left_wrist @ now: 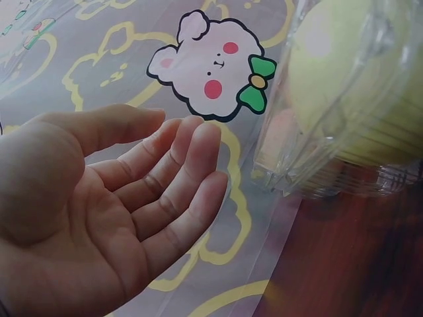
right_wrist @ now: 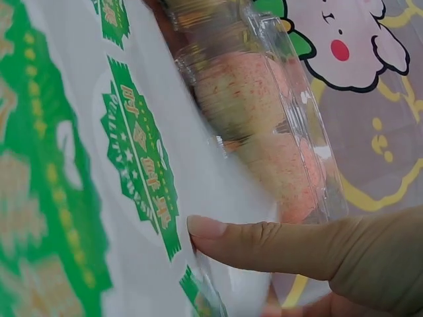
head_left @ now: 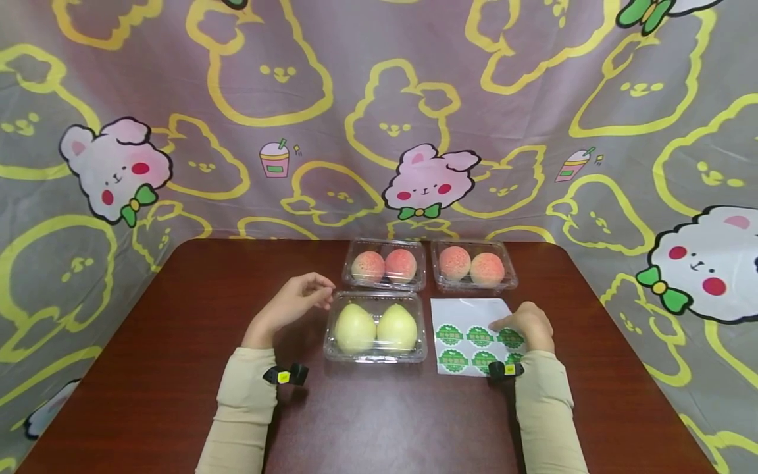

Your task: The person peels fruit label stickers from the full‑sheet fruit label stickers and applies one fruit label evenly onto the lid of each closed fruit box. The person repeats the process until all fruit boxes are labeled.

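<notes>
And there was the sticker sheet, right of centre in the frame, white paper with rows of green round stickers! The right hand had it, thumb on top near the right edge and fingers partly below in the right wrist view, a pinch that covered some of the stickers. So the sheet lay to the left of the right hand, easily the nearer of the two; its sticker rows ran left to right, though with that edge covered I couldn't call its long axis.

Just beside it on the left, a narrow gap between, sat the clear fruit box, long side running across the frame, two pale yellow fruits inside. And on the far side of that box, the left hand! Nothing in its grasp, fingers loosely bent, fingertips close to the box's upper left corner, the whole box between that hand and the sheet.

Behind, higher in the frame, two peach boxes stood side by side: the left one above the fruit box, the right one above the sheet. All on a dark red-brown table, with a cartoon-printed cloth filling the top.
</notes>
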Demonstrator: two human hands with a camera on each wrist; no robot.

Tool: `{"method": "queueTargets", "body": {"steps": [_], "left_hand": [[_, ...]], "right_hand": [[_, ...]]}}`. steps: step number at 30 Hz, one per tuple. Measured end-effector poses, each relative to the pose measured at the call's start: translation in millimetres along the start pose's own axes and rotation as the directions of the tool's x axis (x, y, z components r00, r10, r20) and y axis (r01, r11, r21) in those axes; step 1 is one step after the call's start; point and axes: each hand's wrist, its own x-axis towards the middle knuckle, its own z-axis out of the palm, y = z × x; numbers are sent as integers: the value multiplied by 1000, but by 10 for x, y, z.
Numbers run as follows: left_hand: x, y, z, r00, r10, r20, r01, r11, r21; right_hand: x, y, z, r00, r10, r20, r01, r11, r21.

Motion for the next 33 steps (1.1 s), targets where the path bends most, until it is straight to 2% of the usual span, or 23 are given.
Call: {"method": "queueTargets", "body": {"steps": [5,10,16,24,33], "left_hand": [[6,-14,3,1000,1,2,-1,1000,-14],[9,-15,1,1000,-2,11,2,1000,-25],[-6,-1,-17,1000,2,-2,-2,1000,-20],[-5,-1,-5,1000,11,13,-11,1000,-19],[20,15,57,1000,3,28,-2,1000,-29]], "right_hand": [[20,-3,11,1000,9,6,-9,1000,4],[29,13,-7,999,-33,5,32,996,85],[21,47,-90,992,-122,26,114,970,214],[-96,22,-242,984,-166,62,135,931,338],[-153,5,-367,966,-257,23,235,913,332]]}}
